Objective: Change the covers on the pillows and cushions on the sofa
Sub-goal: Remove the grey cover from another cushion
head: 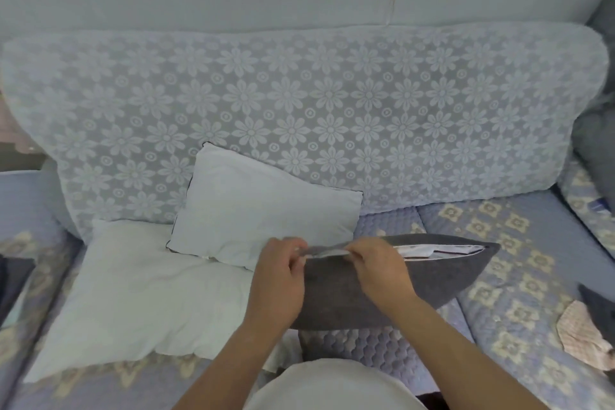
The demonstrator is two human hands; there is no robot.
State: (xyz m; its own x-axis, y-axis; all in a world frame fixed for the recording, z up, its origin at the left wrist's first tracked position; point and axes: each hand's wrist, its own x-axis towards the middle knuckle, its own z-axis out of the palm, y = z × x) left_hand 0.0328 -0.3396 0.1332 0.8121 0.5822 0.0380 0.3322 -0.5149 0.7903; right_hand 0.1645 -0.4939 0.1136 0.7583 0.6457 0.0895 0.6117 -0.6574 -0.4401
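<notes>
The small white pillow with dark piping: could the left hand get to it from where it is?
Probably yes. The small white pillow lies just beyond the left hand with nothing between them, but that hand is pinching the grey cover at its opening and would have to let go.

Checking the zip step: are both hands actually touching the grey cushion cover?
Touching. The head view shows the left hand and right hand both pinching the open top edge of the grey cushion cover, fingers curled over the seam.
</notes>
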